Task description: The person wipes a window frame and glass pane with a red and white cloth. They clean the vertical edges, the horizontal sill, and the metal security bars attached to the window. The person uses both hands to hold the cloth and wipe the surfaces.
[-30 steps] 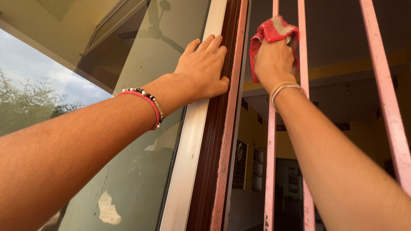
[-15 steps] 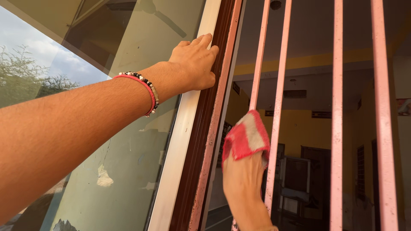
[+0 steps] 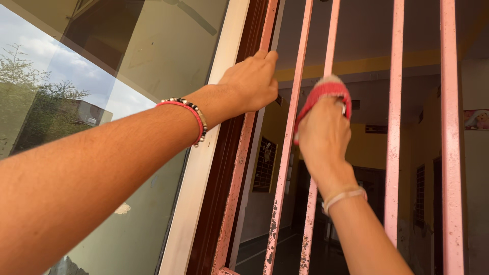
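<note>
My right hand (image 3: 323, 135) grips a red and white cloth (image 3: 326, 89) wrapped around a pink vertical window bar (image 3: 326, 40), about a third of the way down the frame. My left hand (image 3: 250, 81) rests with fingers together on the leftmost pink bar (image 3: 239, 168) beside the dark brown window frame (image 3: 216, 178). A red band and a beaded bracelet circle my left wrist; a thin bangle sits on my right wrist.
A glass pane (image 3: 91, 76) on the left reflects sky and trees, edged by a pale aluminium strip (image 3: 196, 173). More pink bars (image 3: 393, 127) stand to the right with chipped paint. Behind them lies a dim room with yellow walls.
My right hand with the cloth has slid up the bar from low down. My left hand has shifted from the aluminium strip onto the leftmost pink bar.
</note>
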